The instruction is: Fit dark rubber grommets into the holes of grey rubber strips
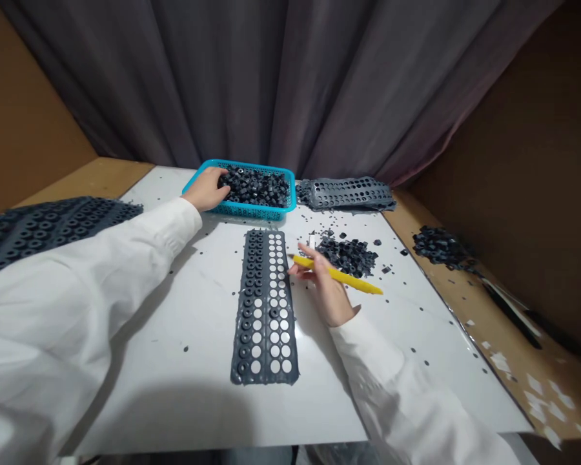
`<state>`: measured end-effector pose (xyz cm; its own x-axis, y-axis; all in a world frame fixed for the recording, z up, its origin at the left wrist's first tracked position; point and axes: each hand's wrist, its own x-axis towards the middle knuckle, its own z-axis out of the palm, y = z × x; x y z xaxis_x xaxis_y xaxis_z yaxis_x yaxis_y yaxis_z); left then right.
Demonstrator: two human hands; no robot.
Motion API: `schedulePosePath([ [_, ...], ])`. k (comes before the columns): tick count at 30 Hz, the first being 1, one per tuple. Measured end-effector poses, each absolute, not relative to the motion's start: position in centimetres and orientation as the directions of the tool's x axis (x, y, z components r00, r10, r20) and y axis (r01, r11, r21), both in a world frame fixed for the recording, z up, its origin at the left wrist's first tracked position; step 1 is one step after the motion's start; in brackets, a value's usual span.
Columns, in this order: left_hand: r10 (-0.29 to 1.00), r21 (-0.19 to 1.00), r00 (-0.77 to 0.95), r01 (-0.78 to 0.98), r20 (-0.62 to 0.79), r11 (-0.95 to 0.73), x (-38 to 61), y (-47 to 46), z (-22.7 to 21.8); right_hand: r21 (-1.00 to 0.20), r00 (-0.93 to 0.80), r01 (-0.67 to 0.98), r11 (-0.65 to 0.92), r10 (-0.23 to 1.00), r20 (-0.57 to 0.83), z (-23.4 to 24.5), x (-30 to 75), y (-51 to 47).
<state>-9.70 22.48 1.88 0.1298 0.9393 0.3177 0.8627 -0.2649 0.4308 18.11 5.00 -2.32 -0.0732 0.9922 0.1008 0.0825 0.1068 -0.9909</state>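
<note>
My left hand [206,188] reaches over the left end of a turquoise plastic basket [290,194]. Its thumb and fingers are apart, just above the small black rubber pieces [256,186] inside; the fingertips partly merge with them. In my right hand [330,292] is a yellow pen-like tool [356,281], its dark narrow tip pointing left over a dark rubber sheet [265,303]. The sheet lies flat, lengthwise before me. Ring-shaped pieces still fill its left rows and one spot on the right; elsewhere round holes show the white tabletop.
Behind my right hand lies a heap of black scraps [351,255]. Perforated sheets [351,192] are stacked right of the basket, unpunched sheets [62,226] at left. A long-handled tool [510,311] and more scraps [440,245] lie at right.
</note>
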Motion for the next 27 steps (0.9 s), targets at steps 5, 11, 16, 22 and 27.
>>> schedulePosePath([
  [5,0.976,0.522,0.046,0.839,0.211,-0.152,-10.3,22.0,2.2,-0.995,-0.236,-0.024,-0.098,0.968,-0.090,-3.3,16.1,3.8],
  [11,0.950,0.914,-0.265,0.402,0.164,-0.045,-10.9,22.4,2.6,-0.992,-0.171,-0.058,-0.112,0.980,-0.101,-3.4,16.0,3.9],
  [16,0.944,0.946,-0.299,0.321,0.137,-0.036,-11.9,22.7,3.5,-0.991,-0.170,-0.081,-0.109,0.981,-0.094,-3.3,15.9,4.1],
  [22,0.924,0.695,0.118,0.626,0.363,-0.353,-8.8,16.8,3.9,-0.995,-0.138,-0.032,-0.097,0.986,-0.092,-3.0,15.6,3.9],
  [27,0.578,0.499,0.815,0.486,0.038,-0.718,-4.2,8.8,2.7,-0.995,-0.110,0.074,-0.068,0.991,-0.076,-3.3,15.4,3.6],
])
